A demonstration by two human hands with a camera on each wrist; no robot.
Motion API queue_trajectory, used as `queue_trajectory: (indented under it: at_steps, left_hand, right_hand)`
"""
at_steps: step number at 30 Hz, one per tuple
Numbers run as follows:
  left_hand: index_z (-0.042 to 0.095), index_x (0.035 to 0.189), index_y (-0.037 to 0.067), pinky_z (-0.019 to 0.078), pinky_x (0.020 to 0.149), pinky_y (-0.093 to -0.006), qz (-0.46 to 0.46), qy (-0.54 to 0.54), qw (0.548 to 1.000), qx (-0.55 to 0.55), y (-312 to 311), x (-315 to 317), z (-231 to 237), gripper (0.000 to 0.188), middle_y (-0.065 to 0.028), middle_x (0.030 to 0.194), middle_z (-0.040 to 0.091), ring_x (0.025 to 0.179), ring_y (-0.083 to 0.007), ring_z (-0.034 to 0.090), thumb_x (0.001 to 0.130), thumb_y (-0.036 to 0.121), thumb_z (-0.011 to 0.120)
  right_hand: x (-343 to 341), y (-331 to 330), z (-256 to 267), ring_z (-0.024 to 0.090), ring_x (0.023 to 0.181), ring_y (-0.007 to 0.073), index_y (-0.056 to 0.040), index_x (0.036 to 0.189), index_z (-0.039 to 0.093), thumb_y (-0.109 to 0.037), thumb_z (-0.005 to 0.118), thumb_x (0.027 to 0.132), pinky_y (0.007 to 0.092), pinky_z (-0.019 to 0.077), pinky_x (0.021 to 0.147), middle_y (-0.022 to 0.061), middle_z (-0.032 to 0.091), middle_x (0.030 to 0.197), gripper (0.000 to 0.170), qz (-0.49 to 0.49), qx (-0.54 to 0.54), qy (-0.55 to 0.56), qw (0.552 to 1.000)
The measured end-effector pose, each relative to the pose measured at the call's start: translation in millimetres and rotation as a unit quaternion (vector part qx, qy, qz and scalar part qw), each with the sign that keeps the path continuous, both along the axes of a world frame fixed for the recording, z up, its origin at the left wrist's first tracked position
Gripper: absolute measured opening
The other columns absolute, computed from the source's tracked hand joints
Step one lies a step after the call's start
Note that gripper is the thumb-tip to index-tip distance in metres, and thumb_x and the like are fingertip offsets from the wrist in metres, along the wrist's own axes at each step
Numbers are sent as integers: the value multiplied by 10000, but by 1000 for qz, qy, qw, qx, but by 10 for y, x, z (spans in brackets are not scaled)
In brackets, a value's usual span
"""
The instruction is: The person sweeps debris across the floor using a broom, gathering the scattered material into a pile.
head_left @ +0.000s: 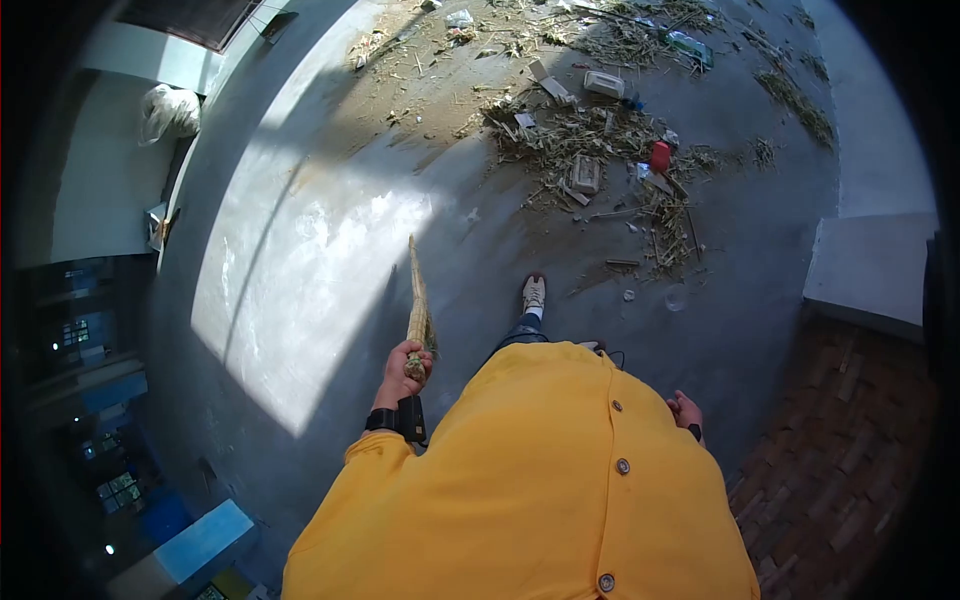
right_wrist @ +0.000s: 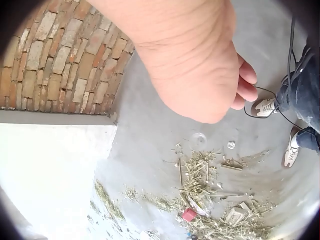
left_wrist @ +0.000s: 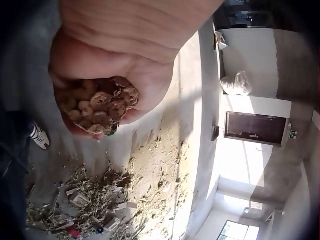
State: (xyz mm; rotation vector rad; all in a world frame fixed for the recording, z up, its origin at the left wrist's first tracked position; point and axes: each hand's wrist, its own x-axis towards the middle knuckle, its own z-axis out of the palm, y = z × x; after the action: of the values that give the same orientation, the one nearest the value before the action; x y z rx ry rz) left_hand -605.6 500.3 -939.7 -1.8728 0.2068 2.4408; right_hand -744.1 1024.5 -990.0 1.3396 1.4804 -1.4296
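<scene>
My left hand (head_left: 407, 368) grips a straw-coloured bundle of stalks (head_left: 418, 310), which tapers toward its far end over the floor. In the left wrist view the fingers of the left hand (left_wrist: 115, 60) wrap round the bundle, and its knobbly butt end (left_wrist: 97, 107) faces the camera. At the person's right side the right hand (head_left: 684, 410) hangs with nothing visible in it. The right wrist view shows that hand (right_wrist: 200, 75) from the wrist side, its fingers loosely bent; part of the palm is hidden.
Scattered straw (head_left: 560, 140) lies on the grey floor ahead, with white boxes (head_left: 604, 84) and a red item (head_left: 660, 156) among it. A white bag (head_left: 170, 113) stands at the upper left. On the right are a low pale wall (head_left: 868, 265) and brickwork (head_left: 835, 430). Thin cables (right_wrist: 265, 116) hang near the legs.
</scene>
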Motion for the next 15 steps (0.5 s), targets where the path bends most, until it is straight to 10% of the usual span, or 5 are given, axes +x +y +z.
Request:
queue_trajectory:
  at_steps: [5,15]
  left_hand:
    - [357,704,41,426,391,-255,-49,-53,996,-54,-63,-174,-455,84,-57,543,408,423,-160,419,672,55,433]
    - [372,753,34,450,415,-247,-314,115,942,25,524,-2444,-643,108,-42,552,433,463,-131,459,707,61,466]
  right_hand:
    - [87,73,42,499,572,119,-81,1200,345,-164,328,846,244,430,497,43,513,731,363,11,7,14,1000]
    - [849,400,416,521,623,147,-55,1153,406,-132,341,830,271,445,553,68,534,794,338,0,143,12,990]
